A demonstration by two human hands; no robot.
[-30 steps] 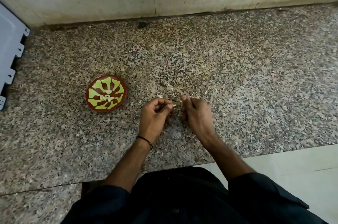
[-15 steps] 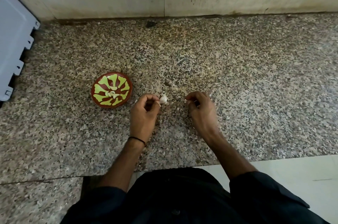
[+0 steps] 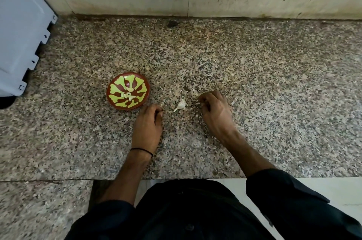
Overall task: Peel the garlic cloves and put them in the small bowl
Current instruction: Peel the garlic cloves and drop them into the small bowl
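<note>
White papery garlic piece (image 3: 181,105) lying on speckled granite counter (image 3: 254,83); left hand (image 3: 148,122) at 8 o'clock, right hand (image 3: 215,111) at 3 o'clock, both curled, contents indiscernible; red-and-green patterned small bowl (image 3: 115,91) at 9 o'clock, containing peeled cloves (image 3: 127,96)

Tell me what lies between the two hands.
In the head view, one garlic piece lies on the counter between left hand and right hand, touching neither.

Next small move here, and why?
Probably the left hand should reach right and pick up the garlic piece. It lies loose on the counter between both hands, outside the bowl, which already holds cloves. Whether it is fully peeled, I cannot tell.
</note>
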